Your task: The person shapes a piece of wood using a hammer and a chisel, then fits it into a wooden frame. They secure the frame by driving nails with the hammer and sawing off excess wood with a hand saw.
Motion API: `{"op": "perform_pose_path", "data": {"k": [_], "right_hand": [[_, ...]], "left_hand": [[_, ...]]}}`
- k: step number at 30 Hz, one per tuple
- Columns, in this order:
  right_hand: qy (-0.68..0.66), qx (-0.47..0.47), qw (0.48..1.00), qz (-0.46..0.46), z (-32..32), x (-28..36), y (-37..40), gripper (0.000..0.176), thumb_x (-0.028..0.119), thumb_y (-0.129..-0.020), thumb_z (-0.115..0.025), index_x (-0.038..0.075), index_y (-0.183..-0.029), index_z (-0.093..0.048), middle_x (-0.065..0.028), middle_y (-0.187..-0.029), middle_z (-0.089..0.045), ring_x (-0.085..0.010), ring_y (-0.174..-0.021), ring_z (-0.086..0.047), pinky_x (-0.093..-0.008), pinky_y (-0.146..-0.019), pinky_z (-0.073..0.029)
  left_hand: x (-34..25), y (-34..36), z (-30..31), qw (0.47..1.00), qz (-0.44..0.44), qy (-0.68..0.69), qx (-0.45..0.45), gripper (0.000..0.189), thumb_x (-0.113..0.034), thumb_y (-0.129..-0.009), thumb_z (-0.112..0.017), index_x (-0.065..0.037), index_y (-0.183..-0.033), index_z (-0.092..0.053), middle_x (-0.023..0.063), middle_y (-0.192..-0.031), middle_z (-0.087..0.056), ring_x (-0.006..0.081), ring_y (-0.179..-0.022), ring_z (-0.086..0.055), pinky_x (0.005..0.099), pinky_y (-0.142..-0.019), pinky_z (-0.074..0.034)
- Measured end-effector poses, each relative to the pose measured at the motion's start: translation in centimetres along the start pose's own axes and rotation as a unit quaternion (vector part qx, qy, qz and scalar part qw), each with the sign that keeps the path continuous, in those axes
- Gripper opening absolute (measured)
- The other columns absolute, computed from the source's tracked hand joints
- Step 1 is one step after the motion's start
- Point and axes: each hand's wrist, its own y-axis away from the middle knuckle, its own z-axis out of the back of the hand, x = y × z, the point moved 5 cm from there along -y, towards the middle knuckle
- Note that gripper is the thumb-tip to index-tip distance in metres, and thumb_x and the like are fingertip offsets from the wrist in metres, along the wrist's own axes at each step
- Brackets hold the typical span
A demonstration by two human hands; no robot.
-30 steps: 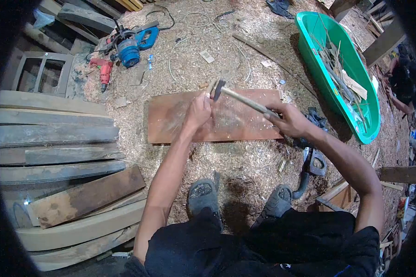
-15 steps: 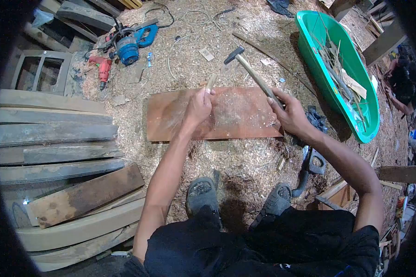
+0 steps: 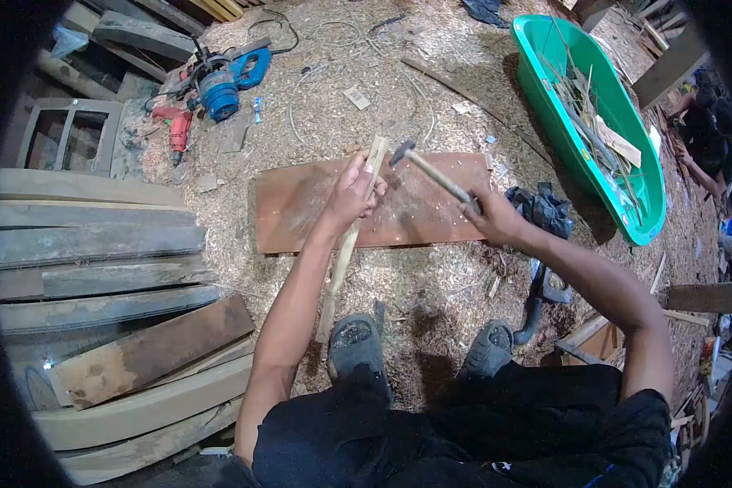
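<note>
My left hand is wrapped round a pale, narrow wooden stick, whose upper end stands out above my fingers while the lower part runs down toward my left sandal. In my right hand is a hammer, gripped by its wooden handle. The dark hammer head points left, close beside the stick's upper end. Under both hands lies a flat reddish-brown board dusted with wood chips. My fingers hide the middle of the stick.
Wood shavings cover the floor. A blue power tool and a red drill lie upper left, above stacked planks. On the right are a green tub of wood scraps, a black plastic bag and another person.
The stick has swung into fuller view, its lower length now showing below my left hand. My right hand has lowered the hammer, bringing its head down beside the stick's top.
</note>
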Motion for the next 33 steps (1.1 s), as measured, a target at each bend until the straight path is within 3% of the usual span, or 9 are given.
{"op": "perform_pose_path", "data": {"k": [2,3,6,7,12,15,21,25,33], "right_hand": [[0.005,-0.013,0.997,0.074,-2.1,-2.5,0.3,0.028,0.022,-0.089,-0.067,-0.003,-0.101,-0.061,-0.0241,-0.077,-0.062,-0.0430,-0.075,-0.064,-0.0485,-0.069,-0.050],[0.011,0.020,0.997,0.068,-2.6,-2.8,0.0,0.032,0.022,-0.088,-0.069,-0.003,-0.107,-0.061,-0.0237,-0.085,-0.064,-0.0435,-0.087,-0.063,-0.0486,-0.077,-0.051],[0.124,-0.116,0.974,0.153,-1.5,-1.8,-0.1,0.037,0.024,-0.088,-0.070,-0.001,-0.113,-0.060,-0.0219,-0.097,-0.064,-0.0407,-0.101,-0.061,-0.0475,-0.086,-0.049],[0.073,-0.144,0.968,0.190,-0.2,0.1,-0.8,0.043,0.028,-0.088,-0.072,0.000,-0.118,-0.058,-0.0197,-0.104,-0.063,-0.0395,-0.108,-0.057,-0.0466,-0.093,-0.046],[-0.053,-0.150,0.976,0.146,3.6,9.2,-2.6,0.051,0.030,-0.083,-0.080,-0.001,-0.117,-0.057,-0.0135,-0.094,-0.063,-0.0206,-0.086,-0.063,-0.0347,-0.074,-0.053],[-0.093,-0.182,0.967,0.150,4.5,11.4,-2.5,0.045,0.029,-0.085,-0.079,-0.002,-0.112,-0.060,-0.0108,-0.090,-0.066,-0.0149,-0.080,-0.064,-0.0316,-0.068,-0.053],[-0.273,-0.080,0.949,0.136,4.1,11.4,-2.8,0.030,0.018,-0.091,-0.073,-0.003,-0.111,-0.064,-0.0115,-0.092,-0.069,-0.0116,-0.080,-0.065,-0.0288,-0.068,-0.053],[-0.218,-0.115,0.952,0.184,5.3,12.2,-2.1,0.024,0.015,-0.093,-0.071,-0.001,-0.109,-0.067,-0.0105,-0.090,-0.070,-0.0115,-0.078,-0.065,-0.0292,-0.068,-0.052],[-0.034,-0.173,0.946,0.272,6.9,12.1,-2.3,0.018,0.014,-0.091,-0.069,0.000,-0.103,-0.070,-0.0154,-0.090,-0.070,-0.0229,-0.075,-0.068,-0.0332,-0.066,-0.052]], "left_hand": [[-0.4,0.2,-0.9,0.999,0.011,0.027,0.028,0.048,-0.030,-0.106,-0.040,-0.016,-0.150,-0.028,-0.0013,-0.082,-0.054,0.0024,-0.054,-0.039,0.0172,-0.045,-0.032],[-0.4,0.2,-1.3,0.998,0.017,0.044,0.036,0.047,-0.030,-0.106,-0.040,-0.016,-0.150,-0.029,-0.0007,-0.083,-0.054,0.0025,-0.054,-0.039,0.0174,-0.045,-0.032],[-1.2,0.3,-2.6,0.995,-0.014,0.062,0.074,0.049,-0.026,-0.106,-0.042,-0.015,-0.151,-0.027,0.0002,-0.085,-0.054,0.0031,-0.054,-0.039,0.0184,-0.046,-0.034],[-1.5,0.5,-3.0,0.994,-0.031,0.063,0.088,0.050,-0.025,-0.106,-0.043,-0.015,-0.152,-0.026,0.0003,-0.086,-0.054,0.0033,-0.054,-0.039,0.0188,-0.047,-0.034],[-2.4,0.9,-5.3,0.996,-0.075,-0.007,0.052,0.061,-0.018,-0.104,-0.048,-0.014,-0.157,-0.019,0.0013,-0.091,-0.055,0.0031,-0.058,-0.042,0.0172,-0.049,-0.036],[-3.2,1.6,-6.1,0.995,-0.080,0.015,0.050,0.062,-0.014,-0.103,-0.050,-0.014,-0.157,-0.021,0.0009,-0.092,-0.056,0.0027,-0.062,-0.044,0.0173,-0.052,-0.038],[-6.2,2.9,-6.5,0.985,-0.155,-0.063,0.031,0.059,-0.011,-0.101,-0.051,-0.014,-0.156,-0.029,0.0007,-0.092,-0.058,0.0027,-0.065,-0.046,0.0177,-0.054,-0.040],[-6.7,3.0,-6.7,0.974,-0.200,-0.109,0.017,0.060,-0.009,-0.100,-0.051,-0.013,-0.156,-0.030,0.0014,-0.092,-0.058,0.0029,-0.063,-0.045,0.0174,-0.054,-0.039],[-6.8,3.2,-6.7,0.993,-0.099,0.001,0.061,0.059,-0.009,-0.101,-0.050,-0.012,-0.156,-0.029,0.0010,-0.089,-0.057,0.0019,-0.061,-0.041,0.0172,-0.053,-0.038]]}}
